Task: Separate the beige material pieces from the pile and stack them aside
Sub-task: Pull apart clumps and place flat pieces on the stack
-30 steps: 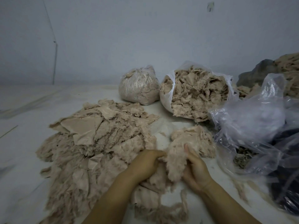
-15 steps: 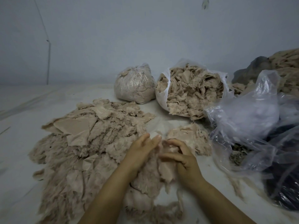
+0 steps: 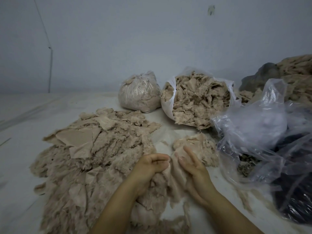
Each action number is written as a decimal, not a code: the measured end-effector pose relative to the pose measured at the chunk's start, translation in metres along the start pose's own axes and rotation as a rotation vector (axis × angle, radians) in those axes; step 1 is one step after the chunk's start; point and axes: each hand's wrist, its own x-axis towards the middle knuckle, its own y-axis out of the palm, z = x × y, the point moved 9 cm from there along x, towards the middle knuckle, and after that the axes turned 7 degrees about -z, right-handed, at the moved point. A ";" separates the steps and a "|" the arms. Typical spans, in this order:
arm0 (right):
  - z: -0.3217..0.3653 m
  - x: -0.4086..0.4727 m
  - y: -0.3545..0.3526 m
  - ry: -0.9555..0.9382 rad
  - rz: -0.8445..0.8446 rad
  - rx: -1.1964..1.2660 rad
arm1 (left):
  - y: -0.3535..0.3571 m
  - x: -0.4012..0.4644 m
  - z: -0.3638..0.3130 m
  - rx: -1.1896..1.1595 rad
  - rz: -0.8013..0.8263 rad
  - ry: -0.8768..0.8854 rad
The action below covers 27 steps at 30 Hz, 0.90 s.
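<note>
Head view: a beige piece [image 3: 173,173] sits at lower centre of the frame, held between both hands. Left hand [image 3: 152,166] has its fingers curled, pinching the piece's left edge. Right hand [image 3: 192,168] grasps the right side, thumb and fingers closed on the material, index finger extended upward. Just above the right hand lies a small pile [image 3: 200,147] of beige pieces, touching the held piece. Left half of the frame: a broad, flat spread of beige pieces [image 3: 94,149] on the white surface [image 3: 33,115]. Upper centre: a closed clear bag [image 3: 138,93] of beige material beside an open white bag [image 3: 199,102], also full. Right edge: crumpled clear plastic [image 3: 253,125] over dark material [image 3: 297,200].
</note>
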 end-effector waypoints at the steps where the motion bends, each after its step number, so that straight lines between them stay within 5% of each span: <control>1: -0.004 0.000 0.000 0.040 0.004 -0.016 | 0.000 -0.001 -0.004 -0.001 0.002 0.030; 8: 0.024 0.002 -0.015 -0.156 -0.176 -0.213 | -0.045 -0.005 -0.029 0.089 -0.322 0.266; 14: 0.004 -0.003 0.012 -0.066 0.035 -0.637 | -0.030 -0.001 -0.030 0.155 -0.189 0.227; 20: 0.038 0.002 0.008 -0.275 -0.139 -0.735 | -0.037 0.010 -0.036 0.141 -0.257 0.248; 24: 0.031 0.005 0.017 -0.201 -0.088 -0.782 | -0.016 0.017 -0.048 0.108 -0.169 0.280; 27: 0.034 0.005 0.017 -0.353 -0.204 -0.897 | 0.002 0.022 -0.056 0.168 -0.085 0.340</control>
